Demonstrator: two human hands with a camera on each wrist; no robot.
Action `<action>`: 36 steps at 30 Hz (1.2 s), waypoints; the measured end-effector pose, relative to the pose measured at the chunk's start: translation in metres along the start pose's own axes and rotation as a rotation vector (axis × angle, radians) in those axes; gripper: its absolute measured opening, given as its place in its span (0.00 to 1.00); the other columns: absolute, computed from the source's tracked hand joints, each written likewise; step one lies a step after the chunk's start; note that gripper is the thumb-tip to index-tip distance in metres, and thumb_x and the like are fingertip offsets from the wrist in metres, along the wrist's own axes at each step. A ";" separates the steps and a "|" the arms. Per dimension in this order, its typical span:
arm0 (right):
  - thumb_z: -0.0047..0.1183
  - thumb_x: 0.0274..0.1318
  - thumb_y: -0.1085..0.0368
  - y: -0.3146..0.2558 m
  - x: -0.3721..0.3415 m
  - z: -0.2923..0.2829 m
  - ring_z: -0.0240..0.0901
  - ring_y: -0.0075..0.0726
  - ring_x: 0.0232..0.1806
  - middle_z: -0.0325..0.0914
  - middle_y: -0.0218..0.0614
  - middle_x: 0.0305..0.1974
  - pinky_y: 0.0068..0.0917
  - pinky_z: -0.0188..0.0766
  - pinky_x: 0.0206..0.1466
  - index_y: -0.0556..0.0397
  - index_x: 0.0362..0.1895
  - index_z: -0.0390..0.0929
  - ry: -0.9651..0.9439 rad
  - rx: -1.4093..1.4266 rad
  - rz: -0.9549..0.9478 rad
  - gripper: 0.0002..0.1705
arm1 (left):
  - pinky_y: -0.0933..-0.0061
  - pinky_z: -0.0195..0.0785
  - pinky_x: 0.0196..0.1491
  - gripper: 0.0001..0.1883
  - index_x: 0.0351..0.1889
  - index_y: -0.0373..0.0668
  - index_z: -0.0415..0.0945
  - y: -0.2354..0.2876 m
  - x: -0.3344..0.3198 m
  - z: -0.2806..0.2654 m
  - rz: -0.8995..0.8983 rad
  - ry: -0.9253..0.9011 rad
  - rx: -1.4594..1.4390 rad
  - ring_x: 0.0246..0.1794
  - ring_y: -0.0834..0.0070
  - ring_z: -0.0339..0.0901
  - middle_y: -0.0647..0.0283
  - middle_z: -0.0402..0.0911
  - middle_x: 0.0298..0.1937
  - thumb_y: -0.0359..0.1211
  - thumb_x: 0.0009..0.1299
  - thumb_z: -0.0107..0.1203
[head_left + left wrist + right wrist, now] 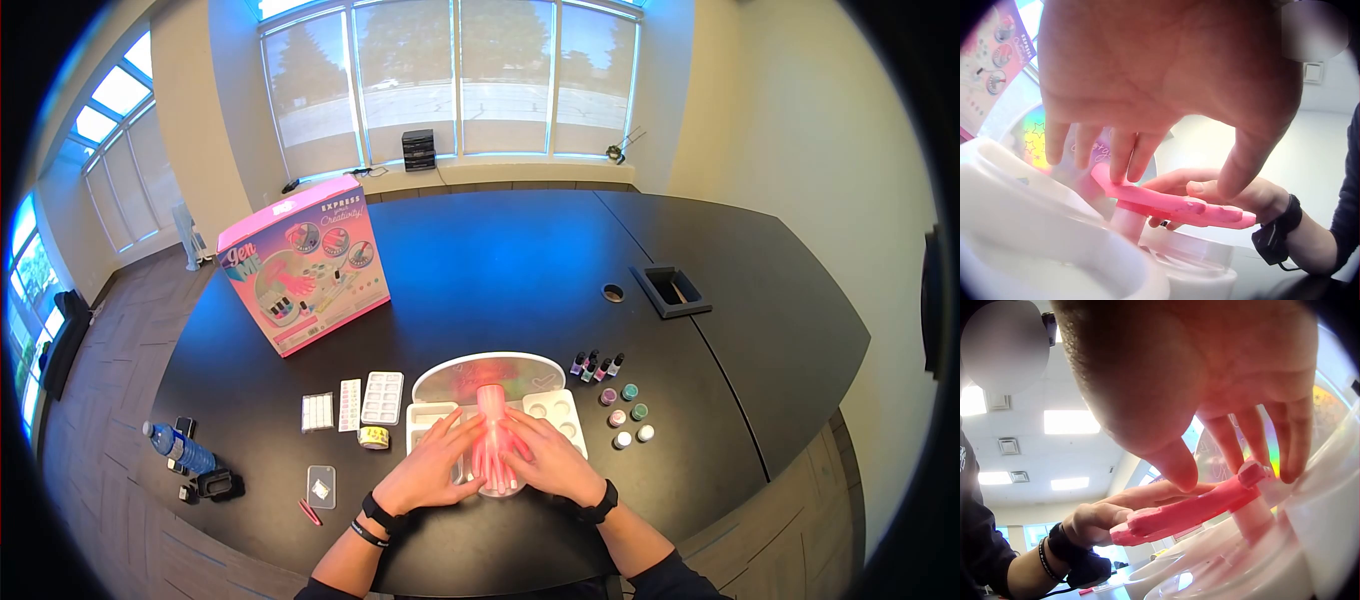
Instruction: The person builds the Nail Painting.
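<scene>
A pink model hand with light-tipped fingers stands on the white station, between my two hands. My left hand reaches over it from the left, fingers extended and fingertips at its upper part. From the other side comes my right hand, fingers also extended over the model. In the left wrist view, the fingertips of my left hand are at the pink hand. The right wrist view has my right hand just above the pink hand, fingers spread; exact contact is unclear.
Nail polish bottles and small round jars stand at right. On the left are white trays, a sticker sheet, a tape roll, tweezers and a water bottle. A pink box stands behind.
</scene>
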State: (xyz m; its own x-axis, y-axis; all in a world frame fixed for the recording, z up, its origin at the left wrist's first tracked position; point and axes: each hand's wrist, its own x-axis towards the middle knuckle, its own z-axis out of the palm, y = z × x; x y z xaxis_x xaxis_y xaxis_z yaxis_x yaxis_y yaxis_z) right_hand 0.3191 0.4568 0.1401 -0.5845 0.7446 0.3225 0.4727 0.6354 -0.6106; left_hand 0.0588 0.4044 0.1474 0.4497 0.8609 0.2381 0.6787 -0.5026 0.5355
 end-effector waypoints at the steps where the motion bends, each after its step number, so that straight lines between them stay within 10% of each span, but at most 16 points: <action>1: 0.66 0.72 0.54 0.000 0.000 0.000 0.78 0.61 0.69 0.75 0.49 0.78 0.47 0.75 0.74 0.57 0.72 0.81 -0.001 0.000 0.000 0.31 | 0.41 0.56 0.87 0.46 0.85 0.41 0.67 0.001 0.001 -0.001 -0.009 0.001 -0.020 0.89 0.37 0.54 0.51 0.67 0.87 0.48 0.71 0.70; 14: 0.66 0.73 0.54 -0.002 0.001 -0.005 0.76 0.60 0.74 0.74 0.50 0.78 0.47 0.74 0.76 0.55 0.73 0.80 -0.011 0.055 0.007 0.31 | 0.42 0.57 0.86 0.46 0.84 0.41 0.67 0.005 0.004 -0.010 -0.001 0.000 -0.032 0.89 0.36 0.56 0.51 0.69 0.85 0.47 0.70 0.71; 25: 0.66 0.72 0.52 0.003 -0.006 -0.042 0.81 0.63 0.67 0.85 0.50 0.66 0.49 0.78 0.70 0.56 0.69 0.82 0.149 0.081 0.020 0.29 | 0.53 0.74 0.72 0.24 0.68 0.40 0.80 -0.006 -0.012 -0.063 -0.172 0.139 -0.013 0.68 0.48 0.81 0.49 0.85 0.65 0.33 0.74 0.66; 36: 0.70 0.70 0.59 0.032 -0.020 -0.083 0.91 0.39 0.50 0.92 0.44 0.52 0.36 0.85 0.57 0.59 0.60 0.89 0.240 0.149 0.274 0.21 | 0.54 0.75 0.72 0.27 0.66 0.40 0.81 -0.108 -0.010 -0.104 -0.302 0.148 0.266 0.68 0.49 0.80 0.52 0.84 0.65 0.33 0.68 0.71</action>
State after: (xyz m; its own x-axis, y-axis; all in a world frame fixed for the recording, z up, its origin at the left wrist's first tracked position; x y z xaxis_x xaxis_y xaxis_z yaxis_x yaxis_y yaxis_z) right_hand 0.4008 0.4796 0.1742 -0.2706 0.9204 0.2821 0.4784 0.3828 -0.7903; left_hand -0.0789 0.4584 0.1712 0.1329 0.9649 0.2266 0.9018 -0.2126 0.3761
